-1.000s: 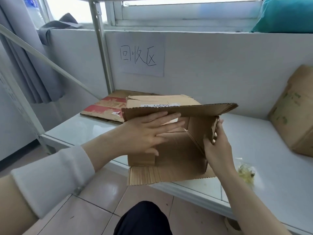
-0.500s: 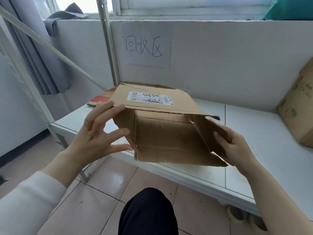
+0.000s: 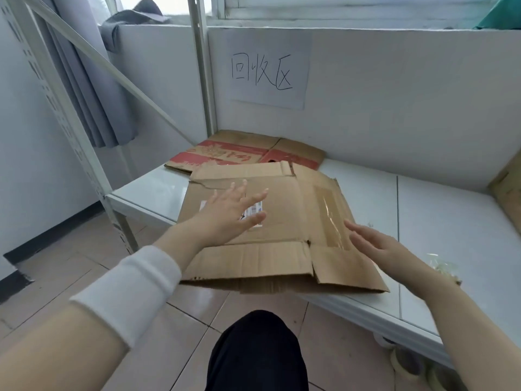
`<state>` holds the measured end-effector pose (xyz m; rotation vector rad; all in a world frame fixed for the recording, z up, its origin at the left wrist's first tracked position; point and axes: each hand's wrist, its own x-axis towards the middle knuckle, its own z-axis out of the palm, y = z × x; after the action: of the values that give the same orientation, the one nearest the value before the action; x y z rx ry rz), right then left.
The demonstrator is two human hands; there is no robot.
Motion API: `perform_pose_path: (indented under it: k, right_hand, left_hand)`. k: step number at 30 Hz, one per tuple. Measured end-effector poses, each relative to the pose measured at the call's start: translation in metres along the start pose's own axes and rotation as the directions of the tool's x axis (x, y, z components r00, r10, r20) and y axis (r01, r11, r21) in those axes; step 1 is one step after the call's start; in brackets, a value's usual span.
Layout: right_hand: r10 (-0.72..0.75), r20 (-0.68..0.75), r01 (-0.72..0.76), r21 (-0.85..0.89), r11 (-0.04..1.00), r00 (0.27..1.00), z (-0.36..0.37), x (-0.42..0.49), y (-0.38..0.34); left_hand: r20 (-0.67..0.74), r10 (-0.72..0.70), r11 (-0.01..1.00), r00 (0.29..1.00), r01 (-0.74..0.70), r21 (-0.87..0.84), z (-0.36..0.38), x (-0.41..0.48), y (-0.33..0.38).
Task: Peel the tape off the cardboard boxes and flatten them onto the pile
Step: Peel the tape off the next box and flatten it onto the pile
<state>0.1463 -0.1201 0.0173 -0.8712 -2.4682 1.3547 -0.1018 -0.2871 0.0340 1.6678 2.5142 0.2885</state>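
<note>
The flattened box [image 3: 282, 221] lies on the bench [image 3: 437, 221]; the left hand [image 3: 228, 213] and the right hand [image 3: 377, 244] are above it, fingers spread apart, holding nothing.

White shelf [image 3: 437, 221] against white wall [image 3: 394, 94]; grey curtain [image 3: 84, 94]; tiled floor [image 3: 70, 263]; window [image 3: 338, 7] above.

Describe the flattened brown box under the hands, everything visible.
The flattened brown box is corrugated cardboard, flaps spread, lying flat on the white shelf, near edge overhanging the front. Its far left edge is torn. Clear glossy tape runs down the right panel; a shipping label is half hidden by the open left hand. The open right hand is at the tape. The far edge overlaps red-printed cardboard.
</note>
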Motion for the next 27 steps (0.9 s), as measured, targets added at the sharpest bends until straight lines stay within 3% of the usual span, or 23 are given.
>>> perform_pose_path:
  k: [3,8,11,14,17,20,22,24,26,27]
  right_hand:
    - [0.012,-0.076,-0.032,-0.256,0.966,0.997,0.031,0.031,0.008]
    - [0.096,-0.167,-0.182,-0.649,0.739,0.981,0.068,0.053,0.035]
    - [0.023,-0.239,-0.183,-0.675,0.714,0.971,0.079,0.051,0.037]
    - [0.045,-0.240,-0.195,-0.655,0.730,0.970,0.080,0.052,0.038]
    - [0.141,-0.352,-0.321,-0.531,0.784,0.925,0.073,0.049,0.033]
    - [0.232,-0.479,-0.452,-0.417,0.788,0.847,0.066,0.044,0.032]
    - [0.215,-0.491,-0.433,-0.390,0.813,0.845,0.065,0.043,0.031]
    - [0.171,-0.512,-0.382,-0.341,0.859,0.842,0.066,0.044,0.029]
    - [0.191,-0.540,-0.340,-0.190,0.921,0.820,0.060,0.043,0.025]
    - [0.218,-0.547,-0.308,-0.076,0.948,0.808,0.055,0.043,0.021]
  left_hand:
    - [0.095,-0.017,0.996,0.995,0.008,0.091,0.019,0.028,-0.006]
    - [0.142,-0.025,0.993,0.989,0.008,0.118,0.073,0.044,-0.023]
    - [0.041,-0.015,0.997,0.999,0.012,0.079,0.093,0.043,-0.031]
    - [0.014,-0.046,0.999,0.999,0.045,0.025,0.092,0.042,-0.030]
    - [-0.062,-0.277,0.960,0.959,0.274,-0.059,0.091,0.029,-0.036]
    - [-0.103,-0.593,0.796,0.798,0.563,-0.223,0.091,-0.002,-0.057]
    - [-0.100,-0.746,0.631,0.658,0.651,-0.422,0.089,-0.025,-0.069]
    - [-0.001,-0.800,0.442,0.600,0.587,-0.678,0.087,-0.040,-0.080]
    - [0.125,-0.782,0.245,0.610,0.487,-0.838,0.079,-0.048,-0.087]
    - [0.129,-0.774,0.213,0.620,0.448,-0.868,0.069,-0.050,-0.089]
